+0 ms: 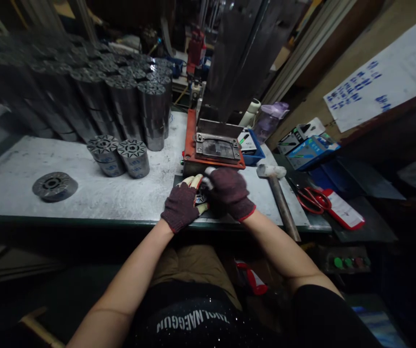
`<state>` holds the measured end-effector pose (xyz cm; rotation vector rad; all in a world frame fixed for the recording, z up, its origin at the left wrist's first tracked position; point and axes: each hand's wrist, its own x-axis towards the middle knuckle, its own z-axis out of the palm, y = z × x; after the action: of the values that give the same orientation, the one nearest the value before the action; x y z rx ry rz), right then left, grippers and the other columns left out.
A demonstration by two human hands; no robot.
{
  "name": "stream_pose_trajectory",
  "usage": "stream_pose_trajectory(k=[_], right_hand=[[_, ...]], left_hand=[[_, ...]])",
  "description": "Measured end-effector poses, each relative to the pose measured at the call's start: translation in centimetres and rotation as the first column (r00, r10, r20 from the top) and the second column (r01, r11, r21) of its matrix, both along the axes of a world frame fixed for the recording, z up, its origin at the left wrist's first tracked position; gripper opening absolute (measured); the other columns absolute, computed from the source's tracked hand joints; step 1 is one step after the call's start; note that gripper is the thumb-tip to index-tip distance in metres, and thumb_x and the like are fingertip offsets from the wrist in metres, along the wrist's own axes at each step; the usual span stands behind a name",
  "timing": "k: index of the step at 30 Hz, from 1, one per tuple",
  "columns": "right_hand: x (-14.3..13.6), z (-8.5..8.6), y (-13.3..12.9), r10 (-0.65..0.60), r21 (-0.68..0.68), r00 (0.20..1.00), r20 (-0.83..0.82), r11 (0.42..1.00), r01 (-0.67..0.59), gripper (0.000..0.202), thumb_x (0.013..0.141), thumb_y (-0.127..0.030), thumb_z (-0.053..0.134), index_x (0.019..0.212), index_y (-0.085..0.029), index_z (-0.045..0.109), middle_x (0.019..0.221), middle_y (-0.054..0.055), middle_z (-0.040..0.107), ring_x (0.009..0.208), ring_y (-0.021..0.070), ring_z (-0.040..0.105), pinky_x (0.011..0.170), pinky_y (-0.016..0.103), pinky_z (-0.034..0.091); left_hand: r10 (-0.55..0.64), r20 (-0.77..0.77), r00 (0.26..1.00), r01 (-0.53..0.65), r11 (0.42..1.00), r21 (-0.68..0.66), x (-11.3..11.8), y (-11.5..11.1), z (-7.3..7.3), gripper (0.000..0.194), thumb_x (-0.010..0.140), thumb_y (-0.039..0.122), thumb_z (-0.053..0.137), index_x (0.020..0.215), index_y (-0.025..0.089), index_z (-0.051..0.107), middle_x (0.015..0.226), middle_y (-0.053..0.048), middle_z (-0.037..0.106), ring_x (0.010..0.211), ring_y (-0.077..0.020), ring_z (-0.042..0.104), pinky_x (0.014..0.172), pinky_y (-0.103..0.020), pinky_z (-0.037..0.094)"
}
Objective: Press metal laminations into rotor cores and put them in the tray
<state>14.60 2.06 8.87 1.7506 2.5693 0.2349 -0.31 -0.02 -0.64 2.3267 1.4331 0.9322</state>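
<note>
My left hand (184, 203), in a dark glove with pale fingertips, curls round the left side of a small metal part (200, 194) at the bench's front edge. My right hand (229, 191), gloved too, is closed above the part's right side; what it holds, if anything, is blurred and mostly hidden. Just behind my hands stands an orange press base (189, 140) with a metal fixture (218, 147). Left of them two short metal cores (134, 158) (107, 155) stand side by side, and a flatter core (54, 186) lies farther left.
Tall stacks of metal cores (152, 116) fill the back left. A pale-headed hammer (280, 198) lies on the right, beside red-handled scissors (313, 199). Behind are a blue tray (255, 152), a purple bottle (270, 121) and small boxes (309, 150).
</note>
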Motion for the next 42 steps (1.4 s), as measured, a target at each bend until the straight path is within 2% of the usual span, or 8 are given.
stream_pose_trajectory(k=[3,5,13,18,22,27,33,42], right_hand=[[1.9,-0.2,1.7,0.007,0.315,0.992,-0.127,0.949,0.034,0.052,0.102,-0.043,0.041,0.141,-0.012,0.056,0.128,0.019,0.064,0.118,0.0343,0.054,0.1,0.048,0.041],[2.6,-0.1,3.3,0.075,0.367,0.987,-0.144,0.93,-0.017,0.054,0.1,-0.045,0.045,0.142,-0.012,0.055,0.132,0.019,0.061,0.122,0.0347,0.049,0.103,0.049,0.037],[2.5,2.3,5.7,0.152,0.266,0.982,-0.114,0.957,-0.117,0.035,0.097,-0.033,0.051,0.118,-0.014,0.07,0.11,0.015,0.069,0.104,0.0302,0.056,0.088,0.04,0.041],[2.7,-0.5,2.1,0.117,0.252,0.969,-0.218,0.966,-0.06,0.037,0.102,-0.031,0.039,0.12,-0.016,0.068,0.11,0.012,0.073,0.1,0.0249,0.064,0.084,0.034,0.044],[2.5,-3.4,-1.0,0.16,-0.037,0.978,-0.134,0.985,-0.166,0.03,0.096,-0.025,0.049,0.116,-0.016,0.069,0.106,0.012,0.075,0.095,0.0236,0.068,0.079,0.031,0.046],[0.9,-1.2,-1.6,0.133,-0.254,0.987,0.091,0.961,-0.106,0.039,0.1,-0.03,0.042,0.132,-0.019,0.063,0.11,0.015,0.075,0.098,0.0283,0.07,0.08,0.035,0.048],[-0.3,0.2,-0.2,0.043,-0.273,0.987,0.153,0.962,0.0,0.04,0.101,-0.035,0.041,0.133,-0.022,0.062,0.115,0.015,0.074,0.103,0.0305,0.071,0.079,0.037,0.052],[-0.6,-0.5,0.7,0.103,-0.245,0.99,0.093,0.966,-0.077,0.036,0.099,-0.029,0.046,0.122,-0.016,0.069,0.109,0.018,0.075,0.097,0.0335,0.071,0.078,0.04,0.051]], left_hand=[[-0.006,-0.134,0.991,0.011,0.999,0.039,0.2,-0.2,0.4,0.075,0.085,0.041,0.07,0.152,0.026,0.042,0.154,-0.014,0.043,0.134,-0.0361,0.05,0.11,-0.049,0.043],[-0.01,-0.193,0.981,0.02,0.999,0.049,0.3,-0.3,0.8,0.064,0.088,0.04,0.067,0.149,0.029,0.049,0.155,-0.012,0.042,0.134,-0.0367,0.049,0.11,-0.05,0.042],[0.002,-0.184,0.983,0.006,0.999,0.044,0.3,0.0,1.1,0.061,0.086,0.044,0.069,0.143,0.029,0.055,0.148,-0.012,0.05,0.124,-0.0332,0.056,0.107,-0.047,0.044],[0.011,-0.088,0.996,-0.011,1.0,0.005,0.1,0.1,0.8,0.082,0.079,0.044,0.076,0.15,0.018,0.045,0.147,-0.014,0.052,0.13,-0.0326,0.052,0.111,-0.044,0.042],[0.013,-0.096,0.995,-0.013,1.0,0.002,0.2,0.1,0.6,0.079,0.079,0.043,0.076,0.148,0.019,0.048,0.148,-0.015,0.051,0.131,-0.0335,0.052,0.112,-0.046,0.041],[0.007,-0.076,0.997,-0.005,1.0,0.03,0.1,0.2,0.6,0.077,0.079,0.043,0.075,0.147,0.017,0.049,0.143,-0.014,0.055,0.128,-0.0311,0.055,0.111,-0.043,0.042],[0.141,-0.101,0.985,-0.141,0.99,0.004,0.3,0.1,0.9,0.078,0.074,0.048,0.078,0.143,0.019,0.053,0.133,-0.015,0.061,0.117,-0.0329,0.06,0.101,-0.045,0.048],[0.043,-0.005,0.999,-0.043,0.999,0.025,0.2,0.2,0.1,0.084,0.077,0.043,0.076,0.149,0.017,0.042,0.144,-0.015,0.054,0.132,-0.0317,0.052,0.112,-0.045,0.042]])
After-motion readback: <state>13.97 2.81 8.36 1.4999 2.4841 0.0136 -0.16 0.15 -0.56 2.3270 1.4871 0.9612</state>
